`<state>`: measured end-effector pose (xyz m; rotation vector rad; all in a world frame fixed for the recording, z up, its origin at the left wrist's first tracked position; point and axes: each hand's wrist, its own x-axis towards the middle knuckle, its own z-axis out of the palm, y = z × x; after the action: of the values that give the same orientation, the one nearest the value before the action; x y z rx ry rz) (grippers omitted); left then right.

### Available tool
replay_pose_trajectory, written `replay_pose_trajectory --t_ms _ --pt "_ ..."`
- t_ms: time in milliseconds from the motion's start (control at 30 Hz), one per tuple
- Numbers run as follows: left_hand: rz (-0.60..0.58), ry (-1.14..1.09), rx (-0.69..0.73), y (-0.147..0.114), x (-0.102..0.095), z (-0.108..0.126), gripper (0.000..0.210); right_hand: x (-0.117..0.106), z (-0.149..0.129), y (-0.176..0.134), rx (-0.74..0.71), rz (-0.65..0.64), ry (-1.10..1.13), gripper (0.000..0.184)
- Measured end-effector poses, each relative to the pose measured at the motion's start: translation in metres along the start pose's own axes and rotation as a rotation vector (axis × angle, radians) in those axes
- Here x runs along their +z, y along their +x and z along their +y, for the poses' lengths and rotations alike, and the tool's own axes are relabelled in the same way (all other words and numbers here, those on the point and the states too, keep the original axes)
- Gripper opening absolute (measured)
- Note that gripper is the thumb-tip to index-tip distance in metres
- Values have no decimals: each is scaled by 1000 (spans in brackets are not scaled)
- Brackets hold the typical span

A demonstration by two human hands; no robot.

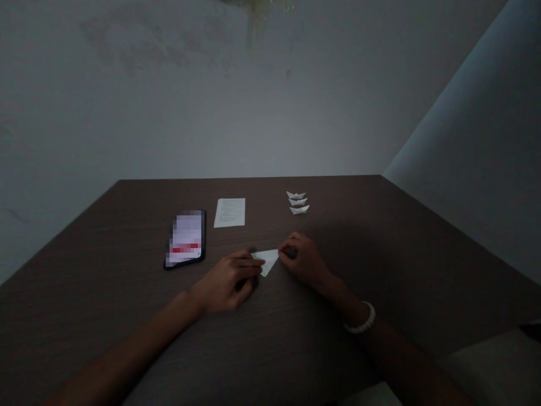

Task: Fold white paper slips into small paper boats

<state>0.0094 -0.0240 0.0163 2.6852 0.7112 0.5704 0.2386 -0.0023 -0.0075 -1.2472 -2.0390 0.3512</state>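
Observation:
A small piece of white paper (267,260), folded into a triangle with a point toward me, lies between my hands on the table. Printed lines show faintly on it. My left hand (230,280) is closed at its left side, with fingertips over the paper's face. At the upper right corner, my right hand (305,258) pinches the paper between thumb and fingers. The left corner is partly hidden under my left fingers. Beyond my right hand, three folded paper boats (298,202) sit in a column.
A phone (186,237) with a lit, blurred screen lies on the brown wooden table (127,237) at the left. Beside it rests a stack of printed paper sheets (230,212). A wall (169,113) stands behind the table's far edge.

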Motion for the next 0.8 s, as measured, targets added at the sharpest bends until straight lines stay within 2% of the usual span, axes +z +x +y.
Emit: replay_pose_trajectory --t_ms 100,200,267,433,700,800 --pt "42 -21 -6 1 0 -2 28 -1 -1 -1 -115 -27 -26 10" --pt "87 -47 -22 2 1 -4 25 -3 -4 -3 -270 -140 -6 12" --pt "126 -50 -51 3 2 -5 26 -4 -5 -4 -318 -192 13 11" --pt "167 -25 -158 4 6 -6 31 -3 -7 -5 -301 -200 5 7" --pt "152 -117 -245 9 6 -12 21 0 -8 -4 -267 -175 -10 8" --pt "149 -126 -275 13 5 -14 11 0 -9 -4 -249 -179 -7 6"
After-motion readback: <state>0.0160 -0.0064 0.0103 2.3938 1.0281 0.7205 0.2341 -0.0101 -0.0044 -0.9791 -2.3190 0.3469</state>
